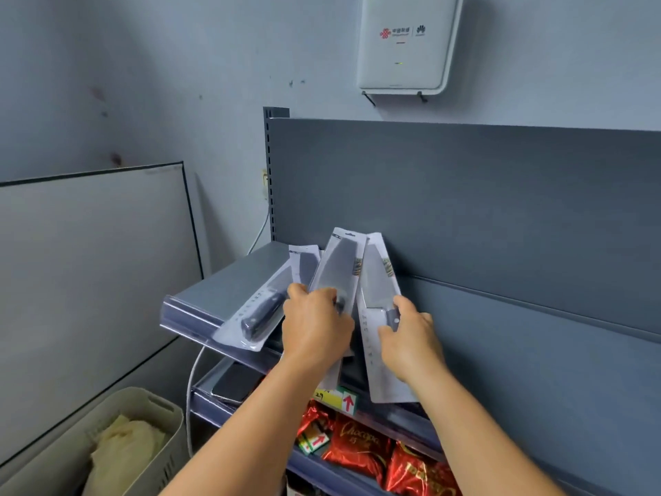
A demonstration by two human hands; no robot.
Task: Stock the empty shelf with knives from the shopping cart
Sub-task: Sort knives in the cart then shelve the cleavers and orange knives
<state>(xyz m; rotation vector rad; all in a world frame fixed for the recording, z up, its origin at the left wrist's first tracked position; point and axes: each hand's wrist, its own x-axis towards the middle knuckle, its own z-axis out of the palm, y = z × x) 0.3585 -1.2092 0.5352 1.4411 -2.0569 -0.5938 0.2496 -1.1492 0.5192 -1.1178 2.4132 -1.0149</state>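
The person is in the placing step: two packaged knives are held up against the grey back panel (500, 195) of the top shelf (229, 281), and a third packaged knife (263, 306) already lies flat on the shelf at the left, its handle end hanging over the near edge. The left hand (314, 327) has its fingers curled round the lower part of the middle knife pack (338, 270). The right hand (411, 338) pinches the right knife pack (377, 298) near the handle, thumb on the front. Both packs stand tilted, tops leaning on the panel and touching each other. The shopping cart is not in view.

The next move probably calls for setting the packs down so that they rest steady on the shelf, without sliding off the near edge, and then letting go.

For writing: the white box on the wall (404, 41) carries a red knot logo with small characters and a second logo, too small to read surely. Below, a red bag (361, 449) shows "Chocopa" or similar, and a yellow price tag (331, 397) has handwritten digits, perhaps "29".
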